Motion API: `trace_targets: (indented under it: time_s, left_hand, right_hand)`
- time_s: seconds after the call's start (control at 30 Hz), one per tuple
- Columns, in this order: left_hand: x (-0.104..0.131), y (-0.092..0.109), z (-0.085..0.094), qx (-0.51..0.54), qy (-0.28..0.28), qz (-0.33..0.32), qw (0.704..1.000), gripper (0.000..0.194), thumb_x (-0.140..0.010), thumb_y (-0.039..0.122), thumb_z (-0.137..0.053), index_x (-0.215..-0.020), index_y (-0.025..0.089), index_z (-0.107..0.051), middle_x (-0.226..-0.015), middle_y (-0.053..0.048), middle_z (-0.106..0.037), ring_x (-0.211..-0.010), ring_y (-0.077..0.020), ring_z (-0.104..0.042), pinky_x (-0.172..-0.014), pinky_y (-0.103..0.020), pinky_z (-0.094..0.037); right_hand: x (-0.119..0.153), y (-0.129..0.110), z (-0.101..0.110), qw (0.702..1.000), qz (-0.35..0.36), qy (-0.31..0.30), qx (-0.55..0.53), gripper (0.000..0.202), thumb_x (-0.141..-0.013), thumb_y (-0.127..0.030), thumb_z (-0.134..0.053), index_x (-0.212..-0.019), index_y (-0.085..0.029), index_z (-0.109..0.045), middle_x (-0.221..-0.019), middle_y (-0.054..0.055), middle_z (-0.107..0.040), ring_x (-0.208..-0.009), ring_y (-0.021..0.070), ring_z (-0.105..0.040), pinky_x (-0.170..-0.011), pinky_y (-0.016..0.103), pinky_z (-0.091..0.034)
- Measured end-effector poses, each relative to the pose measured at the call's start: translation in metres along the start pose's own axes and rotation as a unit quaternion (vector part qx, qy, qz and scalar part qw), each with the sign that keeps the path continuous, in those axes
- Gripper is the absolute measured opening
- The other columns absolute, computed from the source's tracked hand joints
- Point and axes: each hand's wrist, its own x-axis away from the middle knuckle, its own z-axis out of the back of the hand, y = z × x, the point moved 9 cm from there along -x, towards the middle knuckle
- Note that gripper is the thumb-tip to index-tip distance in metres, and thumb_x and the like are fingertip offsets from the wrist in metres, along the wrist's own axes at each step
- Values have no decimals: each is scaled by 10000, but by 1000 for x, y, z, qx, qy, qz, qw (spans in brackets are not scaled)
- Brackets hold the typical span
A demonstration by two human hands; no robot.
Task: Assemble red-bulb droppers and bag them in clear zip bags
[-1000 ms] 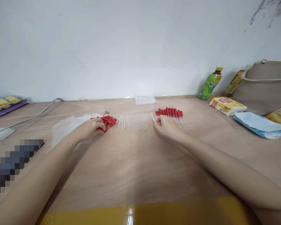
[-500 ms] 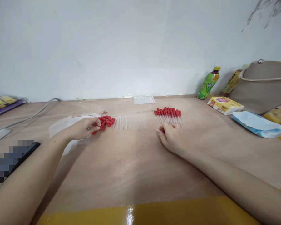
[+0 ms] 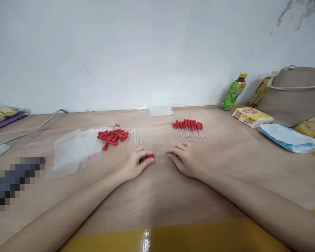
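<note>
Between the fingers of my left hand is a red rubber bulb, its open end facing right. My right hand pinches a clear glass dropper tube that points left at the bulb, with a small gap between them. A heap of loose red bulbs lies beyond my left hand. To its right is a row of bare clear tubes. Behind my right hand, several droppers with red bulbs fitted lie side by side.
Clear plastic bags are spread at the left, near a grey cable. A small bag lies by the wall. At the right stand a green bottle, a tissue pack, a blue-white packet and a grey bag.
My left hand has moved right and nearer from the bulb heap, bringing a red bulb. My right hand has shifted slightly left and nearer, away from the fitted droppers, and a tube now shows in it.
</note>
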Motion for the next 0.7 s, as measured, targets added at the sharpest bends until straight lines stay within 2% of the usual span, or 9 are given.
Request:
trace_targets:
  time_s: [0.17,0.37,0.6,0.7]
  left_hand:
    - [-1,2,0,17,-1,-3,1000,206,-851,340,-509,-902,178,-627,-814,-21,-540,-735,-136,-528,-674,-262,-422]
    - [-1,7,3,27,32,-18,999,179,-849,292,-510,-897,172,-635,-817,-29,-556,-730,-134,-536,-671,-261,-429]
    - [0,-7,-1,110,38,50,992,201,-803,321,-558,-868,141,-619,-747,-25,-629,-645,-130,-567,-603,-246,-462]
    - [1,-8,0,128,48,53,989,199,-797,317,-564,-873,147,-633,-753,-19,-657,-650,-128,-588,-612,-236,-473]
  right_hand:
    - [0,-7,-6,1000,4,-19,-1,158,-880,-213,-442,-944,-188,-585,-891,34,-649,-811,128,-570,-799,323,-290]
    - [1,-4,-8,1000,6,-24,-2,157,-872,-227,-464,-925,-196,-608,-827,20,-639,-765,125,-556,-781,314,-293]
    - [2,-5,-10,999,7,-26,-29,166,-866,-222,-481,-939,-201,-629,-810,22,-641,-729,121,-552,-748,308,-298]
    - [0,-7,-11,999,4,-42,-34,176,-867,-223,-479,-943,-198,-635,-783,25,-641,-714,125,-551,-727,304,-298]
